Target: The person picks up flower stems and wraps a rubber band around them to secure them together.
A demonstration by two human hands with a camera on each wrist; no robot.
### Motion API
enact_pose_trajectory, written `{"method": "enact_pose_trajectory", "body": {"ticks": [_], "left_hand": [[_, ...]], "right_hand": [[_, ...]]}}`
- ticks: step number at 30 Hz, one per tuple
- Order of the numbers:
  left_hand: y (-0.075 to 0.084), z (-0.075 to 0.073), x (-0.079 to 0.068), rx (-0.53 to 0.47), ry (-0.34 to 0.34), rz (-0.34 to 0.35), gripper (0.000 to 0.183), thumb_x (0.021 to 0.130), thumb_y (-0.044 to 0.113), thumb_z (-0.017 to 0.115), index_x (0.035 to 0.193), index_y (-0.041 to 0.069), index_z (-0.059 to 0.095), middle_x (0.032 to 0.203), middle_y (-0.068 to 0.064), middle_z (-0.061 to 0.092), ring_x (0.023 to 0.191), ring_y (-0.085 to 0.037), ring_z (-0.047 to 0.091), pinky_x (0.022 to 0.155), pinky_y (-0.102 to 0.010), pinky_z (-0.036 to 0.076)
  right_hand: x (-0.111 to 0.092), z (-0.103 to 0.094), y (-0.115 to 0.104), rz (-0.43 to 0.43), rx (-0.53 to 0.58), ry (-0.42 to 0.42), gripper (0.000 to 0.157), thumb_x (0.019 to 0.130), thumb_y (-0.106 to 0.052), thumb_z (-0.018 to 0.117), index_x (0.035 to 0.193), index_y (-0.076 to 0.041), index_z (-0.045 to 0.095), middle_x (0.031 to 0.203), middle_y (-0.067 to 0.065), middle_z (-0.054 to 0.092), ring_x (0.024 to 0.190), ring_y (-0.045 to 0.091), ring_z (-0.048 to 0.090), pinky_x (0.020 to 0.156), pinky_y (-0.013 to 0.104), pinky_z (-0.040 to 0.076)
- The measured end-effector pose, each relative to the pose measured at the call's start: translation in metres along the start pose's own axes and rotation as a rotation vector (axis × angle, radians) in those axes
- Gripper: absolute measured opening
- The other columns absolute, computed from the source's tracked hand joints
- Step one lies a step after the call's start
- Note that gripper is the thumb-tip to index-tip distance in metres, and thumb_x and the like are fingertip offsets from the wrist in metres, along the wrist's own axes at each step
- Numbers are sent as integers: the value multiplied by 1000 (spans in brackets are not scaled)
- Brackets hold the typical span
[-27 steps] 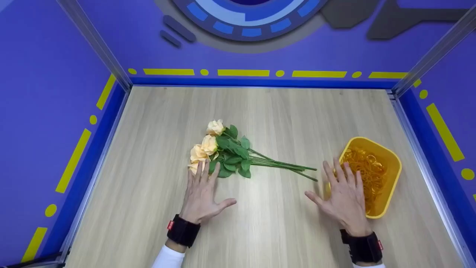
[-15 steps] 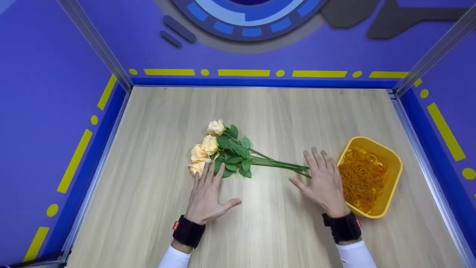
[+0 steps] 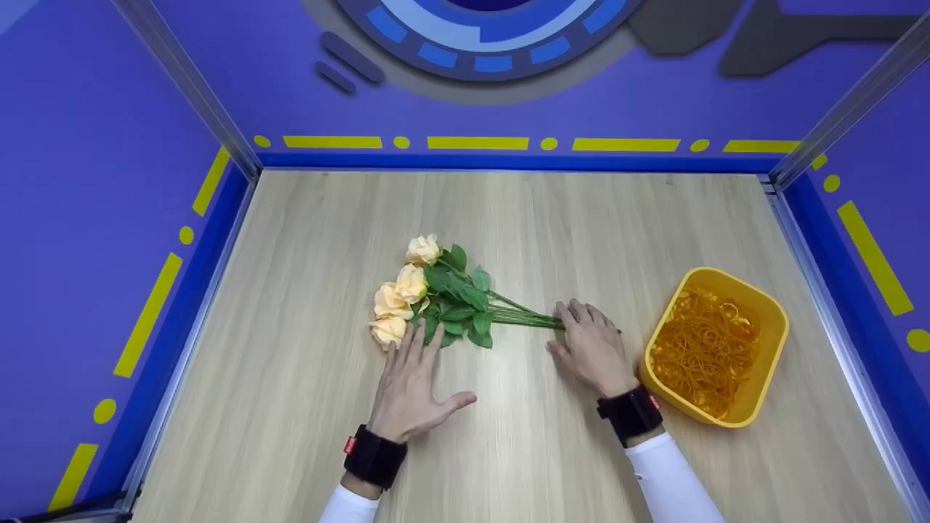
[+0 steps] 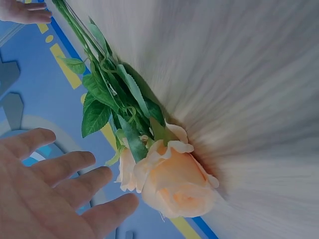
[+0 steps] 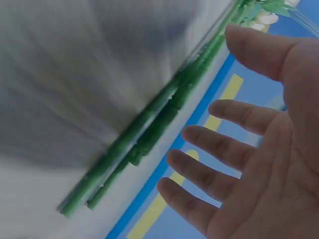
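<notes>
Several peach roses point(image 3: 411, 283) with green leaves lie together on the table, blooms to the left and stems point(image 3: 524, 317) to the right. Over the nearest bloom and the leaves, my left hand point(image 3: 408, 396) is spread with straight fingers and thumb out; the left wrist view shows it apart from the rose point(image 4: 174, 181), holding nothing. My right hand point(image 3: 596, 349) hovers over the stem ends, hiding part of them in the head view. In the right wrist view its fingers point(image 5: 214, 174) are extended above the green stems point(image 5: 154, 124), with a gap between.
A yellow bin point(image 3: 771, 349) holding many rubber bands point(image 3: 705, 356) stands on the right of the wooden table point(image 3: 508, 450). Blue panels with yellow marks point(image 3: 476, 142) wall in the back and both sides.
My right hand has moved left from beside the yellow bin to over the stem ends. The left hand has shifted slightly to the right. The roses lie where they were.
</notes>
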State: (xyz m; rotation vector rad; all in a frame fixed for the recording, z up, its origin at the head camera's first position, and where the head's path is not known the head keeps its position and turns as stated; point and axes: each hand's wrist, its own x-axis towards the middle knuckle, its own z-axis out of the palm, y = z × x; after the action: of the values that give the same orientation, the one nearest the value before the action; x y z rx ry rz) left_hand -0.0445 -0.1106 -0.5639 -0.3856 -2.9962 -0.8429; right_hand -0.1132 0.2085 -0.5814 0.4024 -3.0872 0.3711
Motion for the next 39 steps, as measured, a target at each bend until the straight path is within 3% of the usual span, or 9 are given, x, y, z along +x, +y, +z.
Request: {"method": "enact_pose_trajectory", "body": {"ticks": [4, 8, 13, 18, 27, 34, 39], "left_hand": [[1, 4, -1, -3, -14, -1, 114, 79, 77, 71, 165, 12, 32, 173, -23, 26, 162, -45, 24, 127, -70, 24], [3, 9, 2, -3, -19, 14, 112, 79, 73, 74, 164, 11, 35, 172, -24, 28, 160, -46, 27, 127, -69, 25], [14, 15, 11, 7, -25, 62, 109, 82, 75, 70, 164, 13, 34, 170, -24, 31, 160, -44, 30, 128, -66, 25], [25, 23, 29, 31, -49, 140, 108, 86, 77, 64, 165, 11, 33, 170, -24, 33, 160, -43, 31, 130, -60, 25], [41, 37, 61, 81, -112, 230, 101, 90, 72, 65, 161, 6, 38, 168, -26, 35, 160, -42, 31, 133, -55, 22], [52, 47, 83, 212, -120, 272, 82, 99, 57, 66, 160, 8, 41, 167, -23, 38, 159, -37, 34, 132, -54, 23], [56, 53, 97, 303, -135, 300, 77, 100, 54, 65, 159, 9, 43, 165, -21, 42, 157, -37, 39, 131, -53, 27]], "right_hand": [[4, 8, 3, 17, -10, 5, 52, 94, -28, 81, 137, -4, 63, 128, 24, 63, 115, 45, 63, 93, 60, 56], [8, 11, 4, 34, -16, 16, 34, 96, -21, 79, 122, -2, 68, 112, 21, 63, 101, 40, 61, 80, 55, 56], [12, 15, 5, 3, -26, 44, 17, 96, -10, 76, 105, -1, 64, 100, 21, 63, 94, 40, 61, 75, 54, 55], [12, 19, 3, -30, -80, 35, 9, 95, 3, 66, 102, 4, 60, 98, 22, 60, 94, 40, 60, 76, 52, 54], [6, 18, 0, -44, -136, 33, 10, 93, 10, 53, 102, 7, 56, 95, 22, 59, 92, 39, 60, 75, 51, 53], [1, 6, -3, -36, -103, -30, 25, 88, 14, 64, 106, 3, 51, 89, 21, 64, 85, 38, 63, 72, 49, 54], [-5, 3, -6, -71, -101, 29, 30, 85, 14, 69, 106, 2, 51, 79, 16, 63, 72, 34, 63, 64, 48, 55]]}}
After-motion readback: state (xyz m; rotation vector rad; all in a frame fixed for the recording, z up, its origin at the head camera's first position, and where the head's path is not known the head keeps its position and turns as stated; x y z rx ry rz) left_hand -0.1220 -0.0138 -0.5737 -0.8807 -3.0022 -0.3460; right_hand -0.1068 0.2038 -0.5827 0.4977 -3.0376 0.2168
